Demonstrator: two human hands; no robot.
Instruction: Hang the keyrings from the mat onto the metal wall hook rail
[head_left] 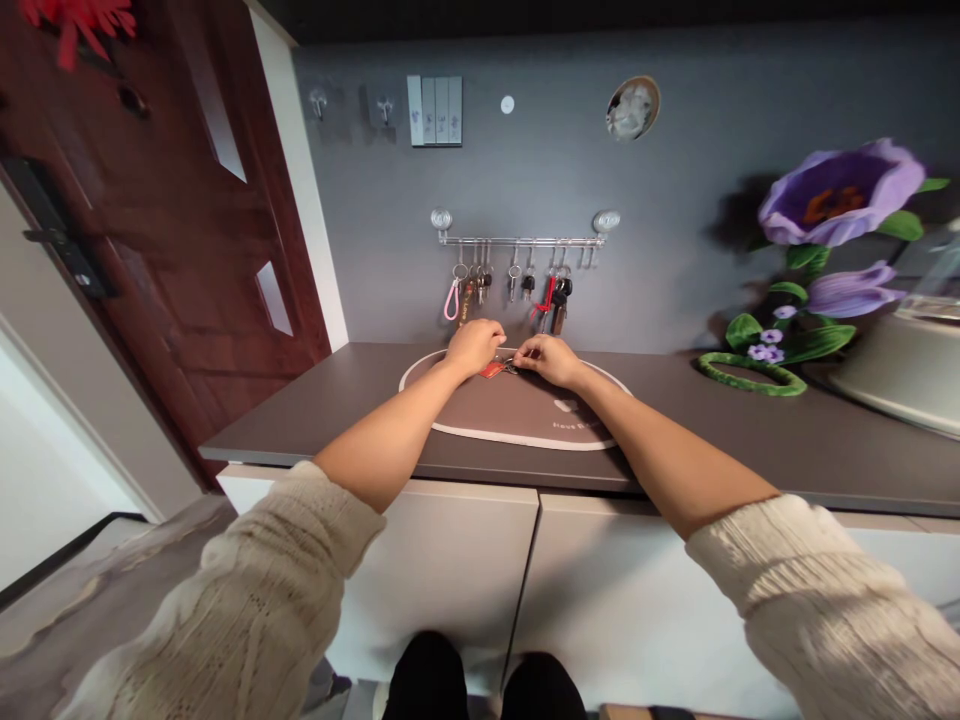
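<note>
Both my hands meet over the far part of an oval brown mat (pixel 517 415) on a dark countertop. My left hand (pixel 474 346) is closed, with a small red tag (pixel 492 370) showing just under its fingers. My right hand (pixel 546 358) pinches a small metal key ring (pixel 511 366) joined to that tag. Above them, a chrome hook rail (pixel 521 241) on the grey wall carries several key bunches, among them a pink loop (pixel 451 299) and a red strap (pixel 547 296).
A dark red door (pixel 150 220) stands at the left. Purple artificial flowers (pixel 840 200) with a green ring base (pixel 750 378) sit at the right, next to a pale container (pixel 907 370). Wall switches (pixel 435 110) hang above. White cabinet doors (pixel 450 560) lie below the counter (pixel 300 410).
</note>
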